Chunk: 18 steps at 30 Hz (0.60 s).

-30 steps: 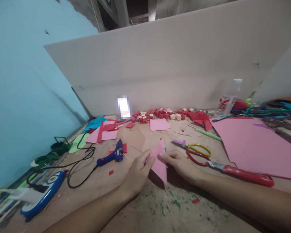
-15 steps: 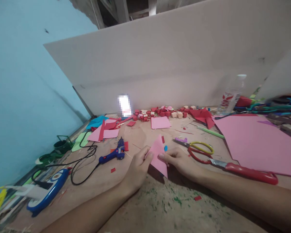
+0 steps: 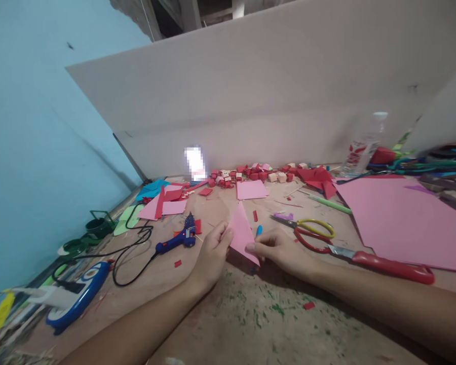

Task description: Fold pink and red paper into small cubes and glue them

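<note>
A piece of pink paper, roughly triangular in outline, is held up just above the table between my two hands. My left hand is closed, pinching its left edge between thumb and fingers. With thumb and forefinger, my right hand grips the paper near its lower right corner. The fingertips behind the paper are hidden. Just beyond my right hand lie a small blue piece and a red scrap. Scissors with red and yellow handles rest to the right.
A blue glue gun with a black cord lies left, near a blue power strip. A red-handled knife and large pink sheets are right. Small red blocks, a lit phone and a bottle stand along the back.
The pink paper has turned and tipped, its top corner swinging left and lower. My right hand's grip now sits closer to the lower right corner.
</note>
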Each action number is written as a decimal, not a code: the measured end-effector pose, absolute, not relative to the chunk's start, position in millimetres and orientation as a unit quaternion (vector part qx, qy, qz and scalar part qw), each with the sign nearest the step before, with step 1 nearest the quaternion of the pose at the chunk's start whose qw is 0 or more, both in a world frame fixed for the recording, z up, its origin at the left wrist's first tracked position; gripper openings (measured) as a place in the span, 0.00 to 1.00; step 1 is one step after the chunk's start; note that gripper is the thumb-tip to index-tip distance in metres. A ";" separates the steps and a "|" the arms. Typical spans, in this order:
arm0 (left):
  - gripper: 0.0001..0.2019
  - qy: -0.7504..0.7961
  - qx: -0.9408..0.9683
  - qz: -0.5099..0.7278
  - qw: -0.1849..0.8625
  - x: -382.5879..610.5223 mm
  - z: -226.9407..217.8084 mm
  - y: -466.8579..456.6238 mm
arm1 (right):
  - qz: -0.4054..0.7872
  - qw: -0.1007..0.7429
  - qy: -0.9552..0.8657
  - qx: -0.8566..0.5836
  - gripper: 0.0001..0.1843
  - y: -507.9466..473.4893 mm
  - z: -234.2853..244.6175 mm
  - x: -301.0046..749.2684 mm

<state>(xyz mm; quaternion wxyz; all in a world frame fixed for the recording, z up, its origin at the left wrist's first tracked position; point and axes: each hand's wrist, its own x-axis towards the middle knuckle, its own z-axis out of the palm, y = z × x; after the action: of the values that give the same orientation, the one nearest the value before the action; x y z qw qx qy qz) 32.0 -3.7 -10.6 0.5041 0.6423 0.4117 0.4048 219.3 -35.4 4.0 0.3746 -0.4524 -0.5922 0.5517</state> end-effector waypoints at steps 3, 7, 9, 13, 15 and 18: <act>0.15 0.416 0.635 0.405 0.509 31.1 -11.5 -1.9 | 0.567 0.373 -0.583 -0.446 0.27 -35.6 3.2 218.3; 0.16 0.419 0.632 0.413 0.503 29.0 -9.1 0.0 | 0.565 0.377 -0.583 -0.447 0.24 -34.6 2.1 218.6; 0.17 0.421 0.635 0.420 0.493 27.0 -7.1 2.7 | 0.568 0.377 -0.580 -0.446 0.22 -34.1 1.8 218.6; 0.19 0.424 0.649 0.437 0.456 21.8 -6.9 13.3 | 0.573 0.382 -0.572 -0.446 0.19 -33.9 1.8 217.6; 0.19 0.429 0.654 0.455 0.426 18.5 -8.2 20.1 | 0.573 0.385 -0.572 -0.443 0.18 -34.7 2.3 217.0; 0.18 0.443 0.651 0.504 0.355 12.9 -7.3 28.2 | 0.577 0.393 -0.569 -0.435 0.15 -36.9 2.4 216.9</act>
<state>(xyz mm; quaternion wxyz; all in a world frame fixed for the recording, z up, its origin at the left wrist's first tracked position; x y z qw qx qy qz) 12.9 28.2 -7.3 0.3549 0.6513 0.4427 0.5039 216.9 -36.9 2.4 0.3927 -0.4345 -0.5690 0.5772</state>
